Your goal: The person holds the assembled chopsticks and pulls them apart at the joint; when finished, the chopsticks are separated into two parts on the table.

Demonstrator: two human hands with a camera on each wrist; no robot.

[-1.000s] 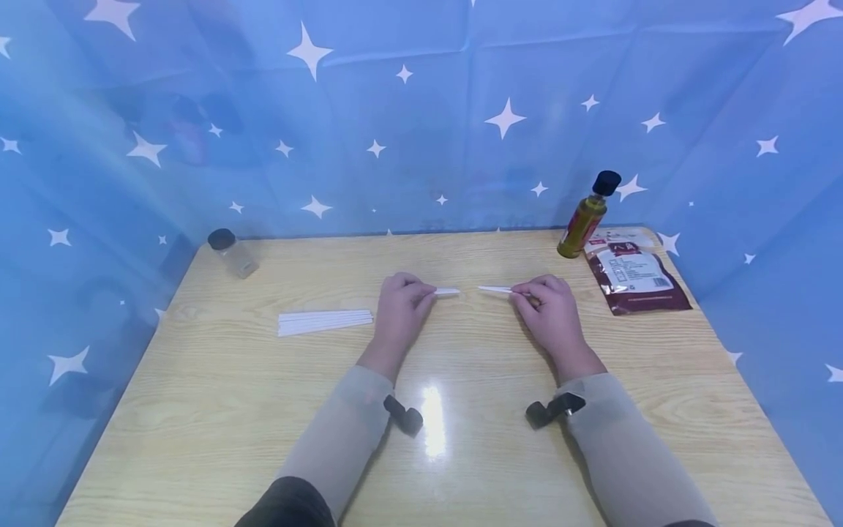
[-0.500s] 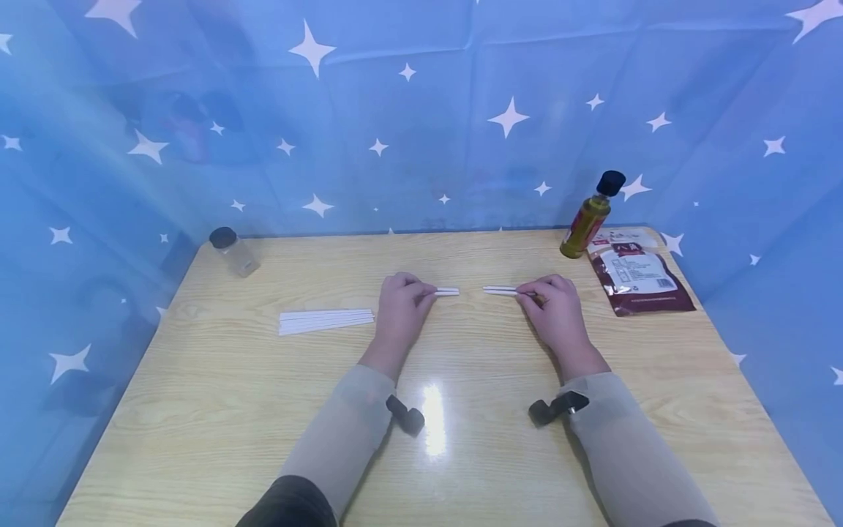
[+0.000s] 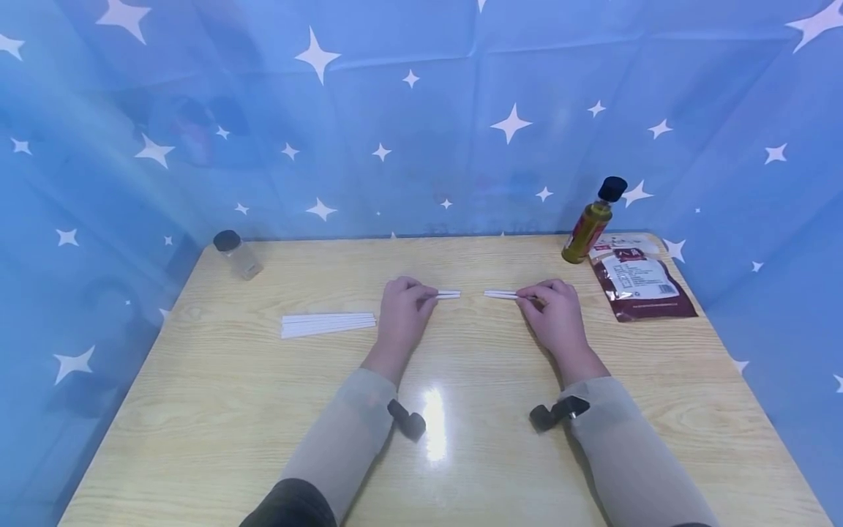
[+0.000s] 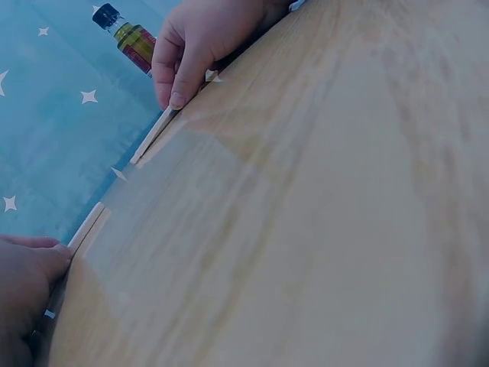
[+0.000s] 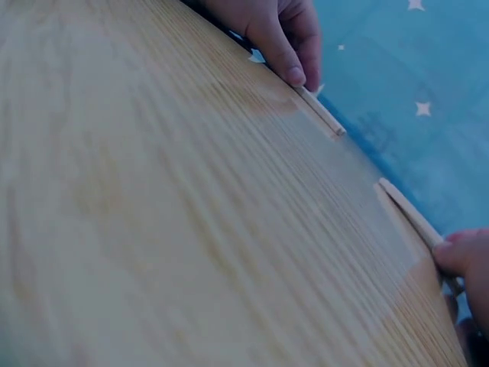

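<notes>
Near the middle of the table, my left hand [image 3: 403, 311] pinches a pair of thin white sticks [image 3: 449, 294] between thumb and fingers, their ends pointing right. Opposite it, my right hand [image 3: 555, 315] pinches another pair of slim white sticks [image 3: 500, 294], pointing left. A short gap separates the two pairs. Both pairs lie low along the tabletop; in the right wrist view the left hand's sticks [image 5: 321, 112] look pale with blunt ends. The far parts of the sticks are hidden by the hands. Left of my left hand lies a row of several white sticks [image 3: 328, 323].
A small clear jar with a black lid [image 3: 237, 255] is at the back left of the wooden table [image 3: 263, 417]. At the back right stand a bottle of yellow-green liquid [image 3: 589, 227] and a maroon-and-white packet [image 3: 637, 282]. A blue star-patterned curtain [image 3: 395, 132] surrounds the table's far sides.
The right hand has shifted slightly right, widening the gap, and its sticks now show side by side. The left hand's two sticks also show more distinctly; that hand has stayed nearly in place.
</notes>
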